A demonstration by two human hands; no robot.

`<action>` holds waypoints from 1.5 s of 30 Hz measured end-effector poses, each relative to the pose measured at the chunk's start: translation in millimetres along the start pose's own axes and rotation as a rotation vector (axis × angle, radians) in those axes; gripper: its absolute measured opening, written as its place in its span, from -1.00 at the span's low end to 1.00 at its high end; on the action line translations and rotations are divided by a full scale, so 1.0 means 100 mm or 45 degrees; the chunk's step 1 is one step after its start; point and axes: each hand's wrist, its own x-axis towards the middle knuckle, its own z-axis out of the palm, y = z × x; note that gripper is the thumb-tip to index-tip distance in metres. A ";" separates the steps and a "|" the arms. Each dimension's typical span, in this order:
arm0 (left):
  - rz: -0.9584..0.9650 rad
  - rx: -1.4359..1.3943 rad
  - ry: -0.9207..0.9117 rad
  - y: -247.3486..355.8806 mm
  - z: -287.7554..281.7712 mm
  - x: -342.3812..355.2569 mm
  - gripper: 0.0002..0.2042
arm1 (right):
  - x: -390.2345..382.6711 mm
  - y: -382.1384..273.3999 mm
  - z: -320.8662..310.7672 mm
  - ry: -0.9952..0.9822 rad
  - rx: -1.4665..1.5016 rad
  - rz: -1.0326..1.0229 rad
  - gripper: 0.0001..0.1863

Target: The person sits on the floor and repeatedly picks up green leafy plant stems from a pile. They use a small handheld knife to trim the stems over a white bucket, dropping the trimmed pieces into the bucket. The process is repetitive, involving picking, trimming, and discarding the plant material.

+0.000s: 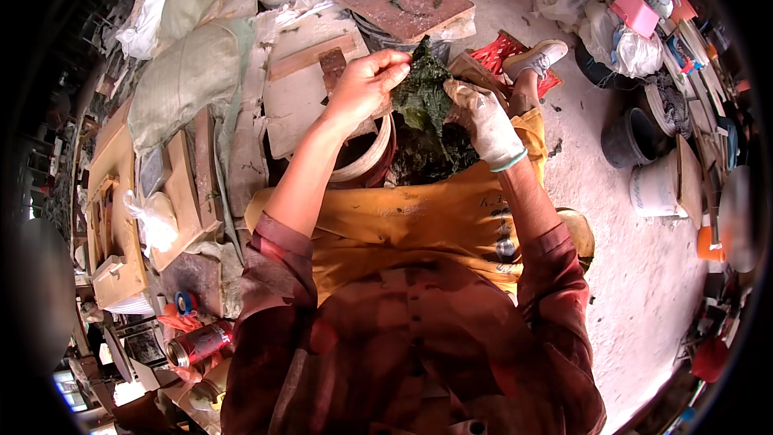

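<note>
Between my hands hangs a dark green, crinkled sheet (422,93) that looks like wet seaweed or a large leaf. My bare left hand (364,89) pinches its upper left edge between thumb and fingers. On the other side, my right hand (483,121), in a dirty white glove, has its fingers closed on the sheet's right edge. Below the sheet, a dark heap (431,153) of similar stuff lies in front of my lap. A pale round tub rim (366,159) shows beneath my left wrist, partly hidden by the forearm.
A yellow-orange apron (386,213) covers my lap. Ahead, a reddish square board (405,2) lies on a bucket. Boards and sacks (189,80) crowd the left. A red plastic crate (499,52) sits by my shoe. On the right stand a black bucket (628,138) and a white bucket (651,189).
</note>
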 end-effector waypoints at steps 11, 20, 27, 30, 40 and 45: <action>0.180 0.971 0.208 -0.15 0.40 -0.17 -0.54 | 0.10 0.10 0.17 0.129 -0.127 0.145 -0.55; -0.069 -0.495 -0.065 -0.45 0.10 0.01 -0.66 | 0.06 0.14 0.02 -0.004 -0.042 0.017 -0.42; -0.228 -0.526 0.060 -0.44 0.22 -0.06 -0.52 | -0.03 0.06 0.14 -0.117 0.173 0.324 -0.54; -0.194 -0.532 -0.173 -0.50 0.11 -0.03 -0.53 | -0.01 0.20 0.16 0.034 0.643 0.217 -0.69; -0.108 -0.819 0.049 -0.62 0.15 -0.22 -0.90 | -0.09 0.20 0.00 0.249 0.630 0.025 -0.77; -0.190 -1.040 0.031 -0.69 0.23 -0.25 -0.82 | -0.05 0.19 0.04 0.119 0.542 -0.050 -0.76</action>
